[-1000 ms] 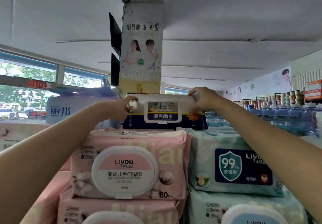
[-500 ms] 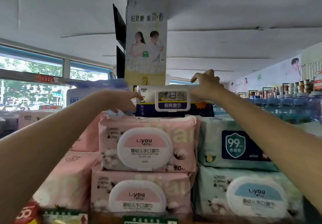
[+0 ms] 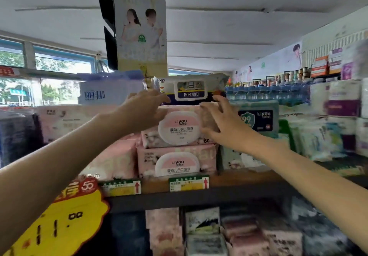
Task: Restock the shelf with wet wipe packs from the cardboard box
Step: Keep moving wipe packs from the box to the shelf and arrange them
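While both bare arms reach up toward the shelf, neither hand has hold of anything. The left hand hangs in front of the upper left corner of the top pink pack, fingers loosely spread and pointing right, empty; whether the fingertips brush the wrapper I cannot tell. The right hand is splayed wide in front of the same pack's right end, fingers straight and apart, gripping nothing (contact with the wrapper is again unclear).

That pink pack lies on a second pink pack, which sits on the shelf board above two green-and-yellow price tags. On top of the pink stack rests the white-and-navy wipe pack, lying flat with its flip lid facing the camera, clear of both hands and just above them. To its right stands a pale green pack with a shield badge; to its left a white box with blue lettering. A yellow promotional sign hangs at lower left. Rows of water bottles run back on the right, and a tall poster hangs overhead. Lower shelves hold blurred packs.
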Demonstrator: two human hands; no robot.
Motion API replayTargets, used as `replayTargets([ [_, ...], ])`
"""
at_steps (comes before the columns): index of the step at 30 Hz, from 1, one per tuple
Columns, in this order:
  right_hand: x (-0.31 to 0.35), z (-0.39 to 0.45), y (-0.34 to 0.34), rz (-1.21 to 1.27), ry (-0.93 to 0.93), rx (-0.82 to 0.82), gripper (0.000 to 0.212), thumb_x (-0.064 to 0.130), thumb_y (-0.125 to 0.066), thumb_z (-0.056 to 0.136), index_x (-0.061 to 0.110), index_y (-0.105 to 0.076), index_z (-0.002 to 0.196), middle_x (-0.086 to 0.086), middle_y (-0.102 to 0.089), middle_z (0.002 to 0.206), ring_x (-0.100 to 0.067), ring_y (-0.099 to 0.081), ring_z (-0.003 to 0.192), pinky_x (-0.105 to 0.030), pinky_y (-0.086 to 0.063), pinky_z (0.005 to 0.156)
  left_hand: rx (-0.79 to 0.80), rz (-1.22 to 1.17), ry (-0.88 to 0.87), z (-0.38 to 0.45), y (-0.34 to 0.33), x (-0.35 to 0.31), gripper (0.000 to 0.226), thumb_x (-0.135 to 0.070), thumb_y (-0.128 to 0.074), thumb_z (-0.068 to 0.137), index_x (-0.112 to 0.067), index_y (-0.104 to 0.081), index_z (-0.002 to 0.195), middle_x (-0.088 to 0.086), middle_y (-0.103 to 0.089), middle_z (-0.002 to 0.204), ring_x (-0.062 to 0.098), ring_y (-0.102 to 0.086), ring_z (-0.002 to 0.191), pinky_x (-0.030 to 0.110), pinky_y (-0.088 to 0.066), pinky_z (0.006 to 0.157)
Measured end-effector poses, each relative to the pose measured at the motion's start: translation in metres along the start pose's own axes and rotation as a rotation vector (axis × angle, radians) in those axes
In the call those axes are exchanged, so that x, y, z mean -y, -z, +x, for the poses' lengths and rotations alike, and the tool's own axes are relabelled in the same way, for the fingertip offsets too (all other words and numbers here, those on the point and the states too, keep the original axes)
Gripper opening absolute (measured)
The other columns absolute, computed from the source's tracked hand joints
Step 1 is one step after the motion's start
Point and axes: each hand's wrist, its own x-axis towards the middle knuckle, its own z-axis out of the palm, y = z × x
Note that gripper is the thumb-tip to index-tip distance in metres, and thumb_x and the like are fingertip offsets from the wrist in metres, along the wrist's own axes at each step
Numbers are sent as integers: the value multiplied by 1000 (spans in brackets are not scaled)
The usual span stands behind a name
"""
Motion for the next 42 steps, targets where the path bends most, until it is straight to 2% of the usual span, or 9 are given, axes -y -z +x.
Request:
replayTargets([
  [4,5,-5,-11,242,-135,-19,76,23,-64,84,27,-18,145,-12,-22,148,-32,-31,134,-37,-32,108,-3,231,-141,-38,-22,6,77,-41,-56,86,-40,-5,144,1,-12,156,29,-13,142,54,-20,113],
  [9,12,2,-13,228,-159,-60,74,14,-64,83,24,-21,143,-16,-46,132,-31,-52,111,-29,-43,79,-4,386,-178,-48,-36,24,116,-38,-88,50,-32,-16,141,22,-39,143,46,-46,119,59,-48,86],
  [14,9,6,-19,210,-161,-63,74,4,-57,86,29,-18,143,-16,-47,129,-30,-50,110,-27,-39,77,-76,439,-210,-39,-35,26,132,-46,-91,34,-29,-19,142,20,-50,131,42,-56,105,54,-53,79],
  [19,8,5,-21,217,-127,-82,74,2,-56,86,28,-18,144,-15,-48,126,-25,-49,108,-26,-38,77,-150,487,-224,-36,-40,32,151,-57,-86,33,-40,14,144,14,-38,126,40,-57,98,54,-51,77],
  [24,1,-1,-22,261,-108,-117,76,4,-59,86,25,-16,146,-14,-46,131,-28,-48,118,-28,-39,86,-146,553,-189,-30,-34,29,136,-64,-84,24,-32,-27,142,18,-57,111,40,-61,81,52,-51,70],
  [28,-11,-10,-8,244,-109,-136,77,6,-57,88,23,-12,147,-12,-27,145,-26,-33,132,-33,-32,106,-153,517,-205,-23,-35,0,116,-71,-77,35,-27,-39,135,18,-59,119,43,-61,98,60,-47,82],
  [34,-66,-17,25,-134,-285,-323,73,4,-57,85,23,-21,145,-13,-25,144,-32,-30,131,-39,-31,107,-134,404,-240,13,-37,-71,93,-57,-61,76,-27,-7,146,14,-28,147,36,-34,132,55,-28,108],
  [38,-109,-33,33,114,-542,-202,70,17,-61,87,13,-20,144,-19,-26,144,-37,-34,129,-38,-36,102,-59,368,-225,42,-44,-114,87,-47,-52,87,-25,6,148,12,-10,154,34,-14,141,51,-12,116],
  [42,-140,-43,29,313,-517,-20,67,25,-58,91,12,-21,145,-10,-42,144,-27,-44,129,-31,-37,101,65,352,-134,68,-47,-132,95,-51,-53,87,-23,14,147,22,2,156,40,-5,144,50,-6,117],
])
